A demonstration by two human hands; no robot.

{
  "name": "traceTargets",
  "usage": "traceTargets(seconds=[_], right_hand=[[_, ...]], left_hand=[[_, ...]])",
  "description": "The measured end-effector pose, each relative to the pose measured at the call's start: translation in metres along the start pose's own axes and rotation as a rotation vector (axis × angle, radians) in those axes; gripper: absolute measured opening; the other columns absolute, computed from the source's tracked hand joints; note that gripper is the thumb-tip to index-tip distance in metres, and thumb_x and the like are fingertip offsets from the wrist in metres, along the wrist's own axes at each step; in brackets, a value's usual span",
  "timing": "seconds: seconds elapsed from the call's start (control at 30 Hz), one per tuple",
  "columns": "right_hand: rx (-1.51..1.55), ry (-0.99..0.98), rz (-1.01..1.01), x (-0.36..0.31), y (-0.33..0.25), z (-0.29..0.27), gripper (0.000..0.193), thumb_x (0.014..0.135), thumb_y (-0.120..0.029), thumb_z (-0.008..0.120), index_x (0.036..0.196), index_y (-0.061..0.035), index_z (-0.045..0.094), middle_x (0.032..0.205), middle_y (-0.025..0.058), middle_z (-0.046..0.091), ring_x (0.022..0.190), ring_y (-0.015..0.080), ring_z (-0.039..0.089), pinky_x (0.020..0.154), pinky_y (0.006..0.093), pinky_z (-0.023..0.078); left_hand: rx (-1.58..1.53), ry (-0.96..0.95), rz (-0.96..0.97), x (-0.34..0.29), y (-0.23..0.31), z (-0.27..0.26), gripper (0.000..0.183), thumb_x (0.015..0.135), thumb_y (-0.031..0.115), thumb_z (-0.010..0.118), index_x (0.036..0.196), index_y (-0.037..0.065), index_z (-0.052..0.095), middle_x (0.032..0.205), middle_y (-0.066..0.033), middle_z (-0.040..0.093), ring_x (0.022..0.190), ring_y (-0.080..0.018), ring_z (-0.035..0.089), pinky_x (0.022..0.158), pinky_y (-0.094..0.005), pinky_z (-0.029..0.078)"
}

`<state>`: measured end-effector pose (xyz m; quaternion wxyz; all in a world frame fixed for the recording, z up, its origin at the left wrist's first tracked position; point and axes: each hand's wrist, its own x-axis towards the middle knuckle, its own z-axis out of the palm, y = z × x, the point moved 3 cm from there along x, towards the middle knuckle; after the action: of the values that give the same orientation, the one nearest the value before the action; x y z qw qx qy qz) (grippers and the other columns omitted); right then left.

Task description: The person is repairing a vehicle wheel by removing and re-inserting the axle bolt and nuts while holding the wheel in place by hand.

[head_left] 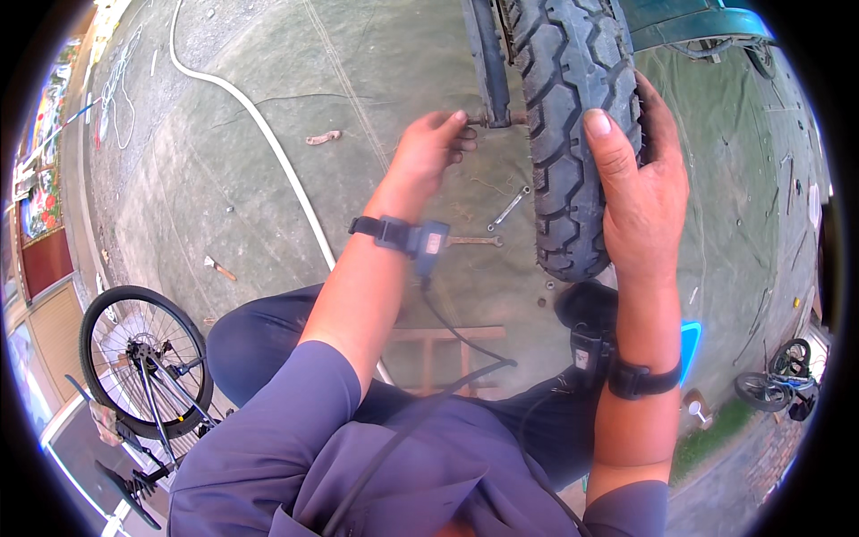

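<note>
A black, deep-treaded tyre (559, 107) on a wheel hangs upright before me. Wrapped around its right side is my right hand (642, 183), the thumb on the tread and the fingers over the far sidewall. My left hand (432, 150) pinches the outer end of a thin metal axle (479, 120) to the left of the wheel. That axle passes through the lower end of a dark metal frame arm (489, 67). Below the hands, a double-ended wrench (508, 208) and an open-end wrench (479, 241) lie on the ground.
A pale hose (268, 134) crosses the green ground sheet on the left. A wooden-handled tool (219, 268) lies nearby. Small round metal parts (549, 285) sit below the tyre. A bicycle wheel (85, 358) stands lower left; a teal vehicle body (689, 24) is upper right.
</note>
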<state>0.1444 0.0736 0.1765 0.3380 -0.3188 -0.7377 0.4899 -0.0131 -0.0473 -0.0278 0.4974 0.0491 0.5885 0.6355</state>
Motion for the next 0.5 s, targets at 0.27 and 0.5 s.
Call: traceTargets(seconds=[0.27,0.5], right_hand=[[0.026,0.004,-0.003,-0.0004,0.0044,-0.0001,0.066,0.081,-0.033,0.077,0.125,0.0098,0.053,0.113,0.0165,0.064,0.103,0.0205,0.060,0.093,0.0320,0.046],[0.038,0.004,0.005,-0.0005,0.0029,0.0007,0.066,0.081,-0.034,0.077,0.125,0.0095,0.053,0.113,0.0165,0.064,0.104,0.0203,0.060,0.093,0.0319,0.046]], left_hand=[[-0.019,0.001,-0.029,0.0011,-0.0012,-0.0004,0.034,0.099,0.030,0.055,0.106,-0.003,0.060,0.088,-0.0091,0.064,0.075,-0.0162,0.061,0.063,-0.0274,0.045],[0.002,0.019,-0.079,0.0046,-0.0030,-0.0009,0.037,0.099,0.036,0.055,0.100,-0.001,0.061,0.082,-0.0071,0.062,0.068,-0.0156,0.059,0.058,-0.0268,0.044]])
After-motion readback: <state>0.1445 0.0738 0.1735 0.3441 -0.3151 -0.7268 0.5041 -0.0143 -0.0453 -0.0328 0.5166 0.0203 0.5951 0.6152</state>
